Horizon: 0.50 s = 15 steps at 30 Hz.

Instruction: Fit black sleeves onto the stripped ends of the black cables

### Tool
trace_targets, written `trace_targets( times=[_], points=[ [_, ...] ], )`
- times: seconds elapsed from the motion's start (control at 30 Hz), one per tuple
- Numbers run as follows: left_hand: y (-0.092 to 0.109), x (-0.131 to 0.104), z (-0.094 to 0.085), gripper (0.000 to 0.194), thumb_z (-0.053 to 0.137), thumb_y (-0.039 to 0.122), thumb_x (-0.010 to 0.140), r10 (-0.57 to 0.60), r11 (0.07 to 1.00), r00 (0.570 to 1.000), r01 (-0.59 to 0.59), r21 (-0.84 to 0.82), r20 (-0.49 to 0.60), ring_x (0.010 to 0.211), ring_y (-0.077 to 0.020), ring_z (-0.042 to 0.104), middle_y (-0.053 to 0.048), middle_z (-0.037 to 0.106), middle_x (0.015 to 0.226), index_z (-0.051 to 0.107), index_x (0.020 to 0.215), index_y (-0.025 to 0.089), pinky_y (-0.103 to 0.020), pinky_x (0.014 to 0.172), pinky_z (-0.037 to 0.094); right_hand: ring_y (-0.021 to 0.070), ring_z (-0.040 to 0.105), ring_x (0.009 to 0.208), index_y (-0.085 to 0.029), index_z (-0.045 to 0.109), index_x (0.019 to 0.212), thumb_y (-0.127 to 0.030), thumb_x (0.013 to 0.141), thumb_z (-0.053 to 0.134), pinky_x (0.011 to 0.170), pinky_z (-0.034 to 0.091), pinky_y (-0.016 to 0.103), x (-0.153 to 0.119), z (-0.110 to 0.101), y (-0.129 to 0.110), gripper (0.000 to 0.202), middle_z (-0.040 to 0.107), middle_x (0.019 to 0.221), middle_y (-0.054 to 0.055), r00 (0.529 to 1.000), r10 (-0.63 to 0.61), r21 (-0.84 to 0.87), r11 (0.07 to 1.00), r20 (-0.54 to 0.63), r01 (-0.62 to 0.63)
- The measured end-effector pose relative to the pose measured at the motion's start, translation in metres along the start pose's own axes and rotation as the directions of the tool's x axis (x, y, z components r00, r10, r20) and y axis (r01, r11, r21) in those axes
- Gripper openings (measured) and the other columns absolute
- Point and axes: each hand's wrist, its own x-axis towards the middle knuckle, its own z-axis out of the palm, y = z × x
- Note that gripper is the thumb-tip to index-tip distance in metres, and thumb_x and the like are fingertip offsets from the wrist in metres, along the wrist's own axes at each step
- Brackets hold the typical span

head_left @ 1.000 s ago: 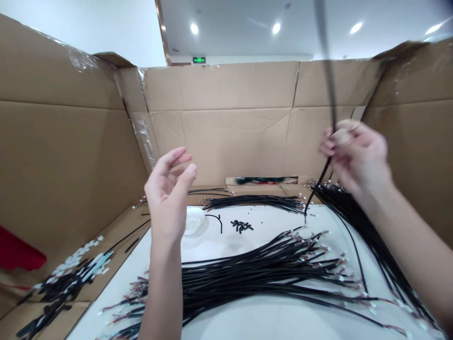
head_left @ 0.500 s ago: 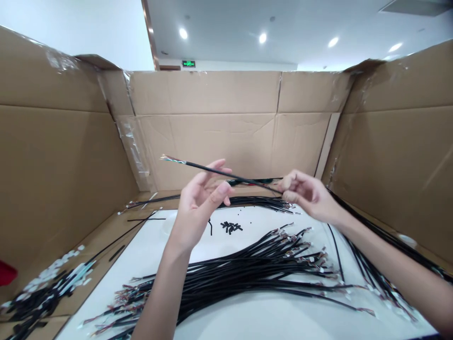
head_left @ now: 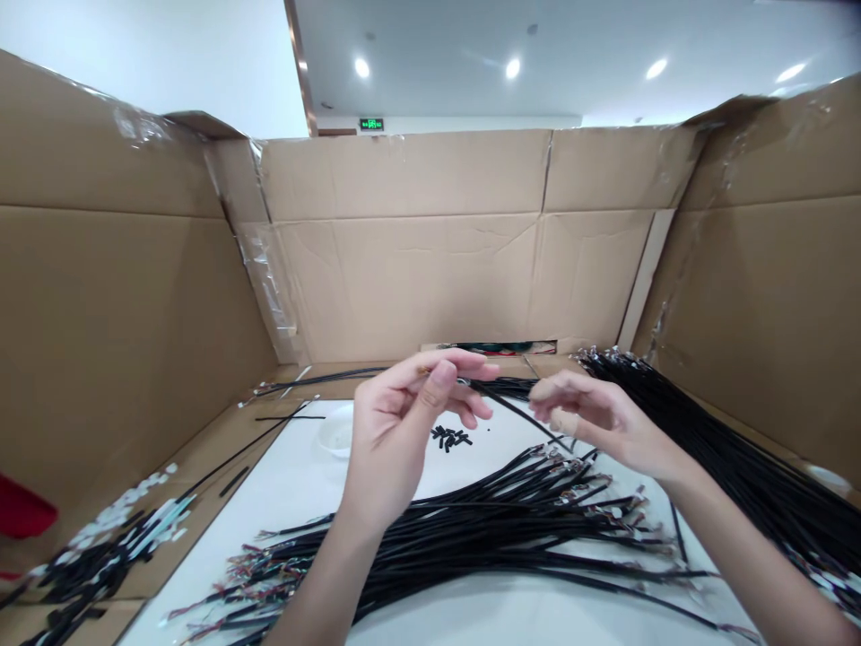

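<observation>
My left hand (head_left: pixel 396 431) pinches the stripped end of a thin black cable (head_left: pixel 512 410) between thumb and fingers. From there the cable slants down to the right, towards the pile. Beside it, my right hand (head_left: pixel 602 414) hovers with bent fingers apart and nothing visible between them. Below both hands lies a large pile of black cables (head_left: pixel 464 538), with coloured wires showing at their ends. Several short black tube pieces (head_left: pixel 450 439) lie on the white table top (head_left: pixel 538 610) behind that pile.
Tall cardboard walls (head_left: pixel 404 278) enclose the table at the back and sides. A thick cable bundle (head_left: pixel 713 440) runs along the right wall. At the left are white tabs (head_left: pixel 117 511) and black pieces. A white bowl (head_left: pixel 334 432) stands behind my left hand.
The cable has swung from pointing up left to slanting down right. My left hand now pinches its stripped end, and my right hand has let go. The view has turned slightly.
</observation>
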Motion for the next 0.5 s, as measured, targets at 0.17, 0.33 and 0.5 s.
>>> trace_targets(
  times=[0.17, 0.33, 0.5],
  points=[
    [-0.005, -0.011, 0.012, 0.018, 0.061, 0.03, 0.095, -0.014, 1.0, 0.998, 0.014, 0.007, 0.055, 0.068, -0.0071, 0.066, -0.002, 0.078, 0.09, 0.079, 0.096, 0.027, -0.015, 0.064, 0.055, 0.0153, 0.068, 0.081, -0.028, 0.068, 0.103, -0.036, 0.092, 0.066, 0.073, 0.056, 0.03, 0.012, 0.052, -0.047, 0.014, 0.07, 0.087, 0.0, 0.994, -0.072, 0.204, 0.975, -0.083, 0.088],
    [-0.003, -0.013, 0.006, 0.011, 0.071, 0.028, 0.088, 0.092, 0.977, 0.996, -0.089, 0.196, -0.009, 0.072, -0.0058, 0.062, -0.001, 0.071, 0.098, 0.081, 0.093, 0.031, -0.012, 0.058, 0.053, 0.0134, 0.065, 0.076, -0.028, 0.071, 0.095, -0.026, 0.089, 0.07, 0.069, 0.055, 0.027, 0.014, 0.063, -0.071, 0.007, 0.068, 0.087, 0.0, 0.975, -0.131, 0.245, 0.954, -0.179, 0.172],
    [-0.001, -0.01, 0.0, 0.01, 0.077, 0.023, 0.083, 0.112, 0.979, 0.993, -0.115, 0.167, 0.032, 0.061, -0.0026, 0.062, 0.004, 0.07, 0.078, 0.081, 0.087, 0.031, -0.009, 0.058, 0.055, 0.0153, 0.063, 0.071, -0.029, 0.075, 0.092, -0.033, 0.085, 0.074, 0.051, 0.049, 0.025, 0.009, 0.064, -0.072, 0.007, 0.068, 0.082, 0.002, 0.955, -0.099, 0.19, 0.969, -0.278, 0.156]
  ],
)
